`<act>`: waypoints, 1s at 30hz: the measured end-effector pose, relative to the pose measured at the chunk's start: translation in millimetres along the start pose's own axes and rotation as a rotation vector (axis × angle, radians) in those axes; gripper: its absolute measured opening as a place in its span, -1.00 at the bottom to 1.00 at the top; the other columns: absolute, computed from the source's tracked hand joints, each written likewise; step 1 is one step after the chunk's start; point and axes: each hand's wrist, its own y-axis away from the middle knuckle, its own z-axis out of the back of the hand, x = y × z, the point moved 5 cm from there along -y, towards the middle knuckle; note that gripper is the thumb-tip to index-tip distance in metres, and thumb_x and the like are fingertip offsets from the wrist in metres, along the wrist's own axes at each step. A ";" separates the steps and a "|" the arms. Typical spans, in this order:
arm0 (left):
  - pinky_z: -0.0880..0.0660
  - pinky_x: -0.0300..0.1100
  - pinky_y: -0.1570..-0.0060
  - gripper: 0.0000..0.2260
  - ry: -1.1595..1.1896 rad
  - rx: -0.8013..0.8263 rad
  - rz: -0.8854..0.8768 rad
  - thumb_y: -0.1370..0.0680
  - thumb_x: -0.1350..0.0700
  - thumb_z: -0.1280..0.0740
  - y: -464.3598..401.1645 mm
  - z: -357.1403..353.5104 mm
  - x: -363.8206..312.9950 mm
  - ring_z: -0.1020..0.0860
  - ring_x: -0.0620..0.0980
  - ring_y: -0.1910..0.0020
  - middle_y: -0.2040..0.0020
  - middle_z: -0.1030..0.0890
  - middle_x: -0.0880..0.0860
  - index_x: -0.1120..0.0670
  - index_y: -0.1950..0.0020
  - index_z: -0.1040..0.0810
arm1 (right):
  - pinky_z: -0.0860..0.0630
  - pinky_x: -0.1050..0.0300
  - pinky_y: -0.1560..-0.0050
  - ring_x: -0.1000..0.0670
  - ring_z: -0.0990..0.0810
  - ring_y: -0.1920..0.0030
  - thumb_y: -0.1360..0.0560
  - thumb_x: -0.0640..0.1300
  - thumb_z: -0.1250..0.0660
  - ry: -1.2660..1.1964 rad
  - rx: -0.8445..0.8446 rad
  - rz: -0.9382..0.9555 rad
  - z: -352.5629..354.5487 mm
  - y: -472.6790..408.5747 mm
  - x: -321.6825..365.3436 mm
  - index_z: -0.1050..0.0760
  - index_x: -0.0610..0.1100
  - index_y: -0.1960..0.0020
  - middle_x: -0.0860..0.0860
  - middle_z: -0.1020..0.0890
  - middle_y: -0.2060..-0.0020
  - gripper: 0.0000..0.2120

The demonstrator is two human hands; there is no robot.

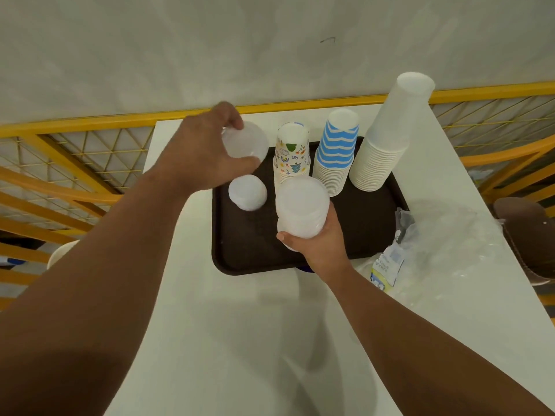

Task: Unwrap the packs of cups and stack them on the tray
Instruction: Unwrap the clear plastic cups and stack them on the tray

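A dark brown tray (249,250) lies on the white table (228,325). Along its far side stand three upside-down stacks: patterned paper cups (292,151), blue-and-white striped cups (338,148) and a tall stack of plain white cups (390,133). A short stack of translucent plastic cups (247,192) stands on the tray's left part. My left hand (198,154) grips a translucent cup (249,142) above it. My right hand (318,244) holds a stack of translucent cups (301,202) over the tray's middle.
Crumpled clear wrappers (444,244) and a printed label wrapper (387,265) lie on the table to the right of the tray. A yellow railing with mesh (90,145) runs behind the table. A brown chair (531,235) stands at the right edge.
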 end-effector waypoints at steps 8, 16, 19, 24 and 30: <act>-0.40 -0.16 0.08 -0.40 -0.097 0.260 0.113 -0.36 -0.02 -0.53 -14.5 -93.5 77.9 -0.43 -0.03 -0.04 -0.21 -0.52 0.05 0.03 -0.33 -0.39 | -0.26 0.64 -0.13 0.36 -0.33 -0.20 -0.19 -0.22 -0.65 0.026 -0.026 0.023 -4.6 -4.0 -8.9 -0.18 0.13 -0.31 0.39 -0.33 -0.16 -0.10; -0.46 -0.08 -0.14 -0.28 -0.128 0.379 0.118 -0.40 -0.02 -0.52 -24.8 -127.6 103.0 -0.43 0.11 -0.29 -0.36 -0.44 0.08 0.02 -0.48 -0.28 | -0.31 0.59 -0.15 0.39 -0.35 -0.21 -0.19 -0.22 -0.65 -0.001 -0.030 0.023 -5.3 -6.5 -9.8 -0.21 0.18 -0.28 0.36 -0.37 -0.17 -0.12; -0.41 -0.03 -0.28 -0.25 -0.136 0.412 0.107 -0.42 -0.04 -0.49 -27.9 -131.7 101.2 -0.37 0.11 -0.36 -0.44 -0.38 0.07 0.00 -0.52 -0.24 | -0.29 0.62 -0.12 0.42 -0.34 -0.19 -0.19 -0.22 -0.65 0.011 -0.022 0.021 -4.3 -6.3 -10.0 -0.21 0.16 -0.29 0.38 -0.35 -0.16 -0.12; -0.35 0.14 -0.37 -0.27 -0.244 0.520 0.089 -0.39 -0.16 -0.48 -31.6 -143.9 93.2 -0.30 0.16 -0.43 -0.46 -0.33 0.08 -0.08 -0.50 -0.28 | -0.29 0.63 -0.11 0.47 -0.32 -0.18 -0.20 -0.20 -0.65 0.025 -0.015 0.018 -1.4 -5.8 -11.3 -0.21 0.19 -0.27 0.39 -0.33 -0.16 -0.14; -0.38 0.16 -0.33 -0.30 -0.312 0.583 0.106 -0.39 -0.08 -0.49 -32.5 -150.2 85.2 -0.31 0.19 -0.40 -0.42 -0.34 0.11 -0.06 -0.48 -0.31 | -0.30 0.61 -0.12 0.49 -0.32 -0.19 -0.20 -0.23 -0.65 0.011 -0.016 0.016 2.0 -5.0 -12.2 -0.22 0.21 -0.25 0.36 -0.35 -0.17 -0.15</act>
